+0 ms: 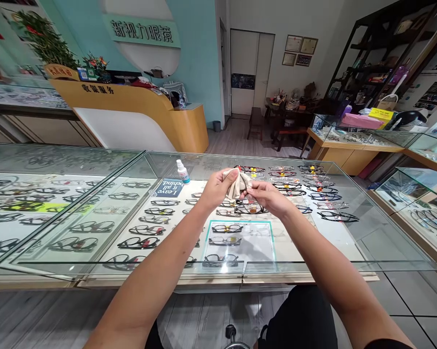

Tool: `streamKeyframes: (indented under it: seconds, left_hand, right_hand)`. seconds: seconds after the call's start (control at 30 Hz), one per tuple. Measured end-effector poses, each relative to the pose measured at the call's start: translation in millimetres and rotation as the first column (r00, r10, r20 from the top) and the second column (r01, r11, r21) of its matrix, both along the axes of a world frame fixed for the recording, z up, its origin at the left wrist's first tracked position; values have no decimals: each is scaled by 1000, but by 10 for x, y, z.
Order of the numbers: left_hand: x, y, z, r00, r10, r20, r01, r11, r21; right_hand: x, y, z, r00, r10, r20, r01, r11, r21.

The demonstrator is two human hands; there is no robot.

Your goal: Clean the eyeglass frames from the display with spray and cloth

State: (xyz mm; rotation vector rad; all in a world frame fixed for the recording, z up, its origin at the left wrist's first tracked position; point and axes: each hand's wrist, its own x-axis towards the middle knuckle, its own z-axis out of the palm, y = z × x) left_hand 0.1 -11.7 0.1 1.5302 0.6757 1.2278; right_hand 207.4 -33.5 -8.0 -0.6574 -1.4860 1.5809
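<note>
Both my hands are raised over a glass display counter (349, 232). My left hand (216, 188) is closed on a beige cloth (237, 185), bunched between the fingers. My right hand (267, 195) is closed on a pair of dark-framed glasses (250, 208), which hang just below the cloth. The cloth is pressed against the glasses between the two hands. Under the glass lie rows of several spectacle frames.
A small white spray bottle (183, 171) stands on the counter left of my hands. A second glass case (51, 160) adjoins on the left. A yellow reception desk (141, 111) stands behind, more display cases (418, 194) are on the right, and a dark table with chairs (287, 121) is at the back.
</note>
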Motion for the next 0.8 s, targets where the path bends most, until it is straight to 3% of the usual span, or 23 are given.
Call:
streamKeyframes:
  seconds: [0.13, 0.23, 0.4, 0.53, 0.8]
  left_hand:
    - [-218, 60, 81, 973, -163, -162, 155, 986, -57]
    - [-245, 64, 95, 963, -213, -168, 202, 976, -77]
    - [-28, 3, 6, 981, -188, -44, 182, 978, -105]
    - [78, -18, -41, 996, -80, 48, 82, 996, -46]
    - [59, 159, -145, 980, 21, 196, 7, 990, -140]
  right_hand:
    - [74, 21, 7, 999, -19, 34, 19, 1000, -13]
    - [90, 44, -8, 999, -23, 40, 23, 1000, -12]
    - [24, 33, -25, 1000, -12, 4, 12, 1000, -14]
    - [-31, 7, -34, 1000, 7, -2, -7, 1000, 4]
    - [4, 22, -10, 977, -168, -128, 166, 986, -30]
